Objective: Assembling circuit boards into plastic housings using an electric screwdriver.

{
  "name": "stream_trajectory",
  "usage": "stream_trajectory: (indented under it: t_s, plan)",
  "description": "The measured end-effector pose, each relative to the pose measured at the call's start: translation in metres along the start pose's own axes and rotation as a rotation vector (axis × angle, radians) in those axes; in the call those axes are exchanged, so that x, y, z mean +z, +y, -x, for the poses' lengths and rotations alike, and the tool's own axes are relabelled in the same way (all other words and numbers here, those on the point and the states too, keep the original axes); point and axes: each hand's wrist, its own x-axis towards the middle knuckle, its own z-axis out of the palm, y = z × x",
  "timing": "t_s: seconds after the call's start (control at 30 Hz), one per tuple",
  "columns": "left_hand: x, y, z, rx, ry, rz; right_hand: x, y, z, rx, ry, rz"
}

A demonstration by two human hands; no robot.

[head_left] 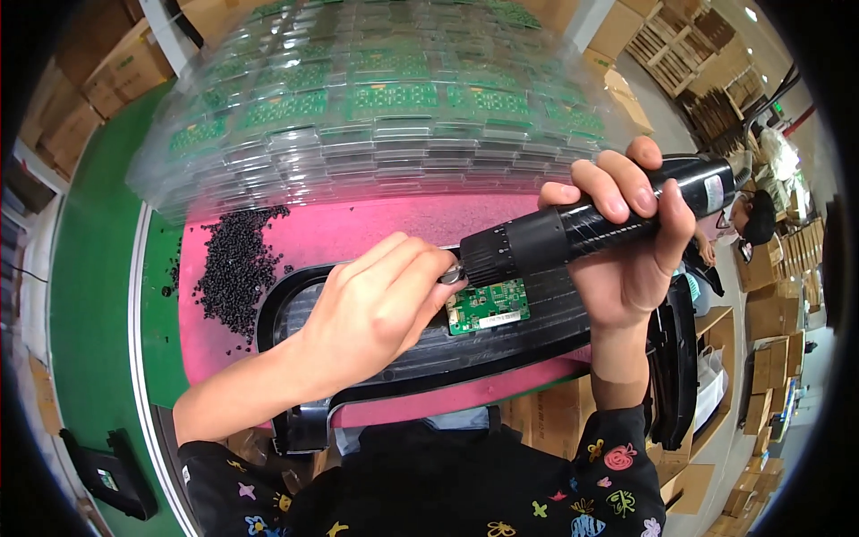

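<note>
My right hand [624, 279] is wrapped round a black electric screwdriver [541, 240], held tilted with its nose pointing down and left. The fingers of my left hand [371, 309] pinch the small metal tip [453, 275] at that nose; its end is partly hidden by them. Just below sits a green circuit board [494, 311] with a white label strip, inside a long black plastic housing [548, 300]. The housing lies across a pink mat [385, 222], partly covered by my left forearm.
A heap of small black screws [234, 268] spreads over the mat's left side. Behind rise stacked clear plastic trays [358, 134] holding green boards. Another black housing [109, 474] lies at lower left. More black parts [673, 376] stand at right; a person [759, 217] is beyond.
</note>
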Motion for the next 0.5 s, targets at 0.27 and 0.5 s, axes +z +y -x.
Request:
stream_trajectory:
  t_s: [0.27,0.5]
  plan:
    - [0.004,-0.001,-0.006,0.021,0.224,0.190,0.006,0.003,0.009,-0.098,0.079,-0.072]
    - [-0.001,-0.001,-0.008,-0.014,0.104,0.302,-0.003,0.002,0.018,-0.134,0.018,-0.126]
